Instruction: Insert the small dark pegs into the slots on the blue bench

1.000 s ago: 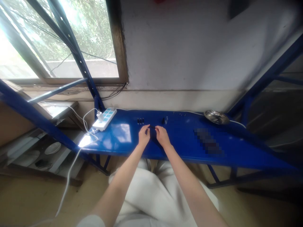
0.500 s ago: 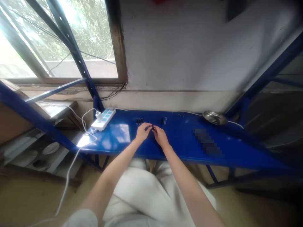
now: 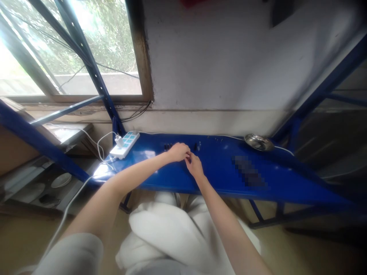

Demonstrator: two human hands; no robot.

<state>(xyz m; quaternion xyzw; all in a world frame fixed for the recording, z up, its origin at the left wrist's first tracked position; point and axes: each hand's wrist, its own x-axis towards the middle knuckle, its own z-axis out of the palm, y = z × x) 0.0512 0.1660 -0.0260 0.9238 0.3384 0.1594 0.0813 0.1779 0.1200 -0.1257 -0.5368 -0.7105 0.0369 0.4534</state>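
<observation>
Over the middle of the blue table (image 3: 218, 172), my left hand (image 3: 179, 151) and my right hand (image 3: 195, 165) meet at the fingertips. Both are closed in a pinch around a small dark piece, which the fingers now almost wholly hide; its kind is not clear. Just behind my left hand stand small black pieces (image 3: 167, 146), partly covered by it. Beyond the fingertips are another small black piece (image 3: 195, 146) and, beside it, a small clear piece (image 3: 199, 145).
At the left end lies a white power strip (image 3: 125, 145) with a plug and cord. A shiny metal bowl (image 3: 258, 142) sits at the back right. A pixelated dark object (image 3: 249, 172) lies nearer the front. Tiny bits (image 3: 218, 139) lie along the back edge.
The hands were slightly apart with a thin dark rod between them; they have come together. My left hand has turned over toward the right, its elbow swinging outward. My right hand has barely moved.
</observation>
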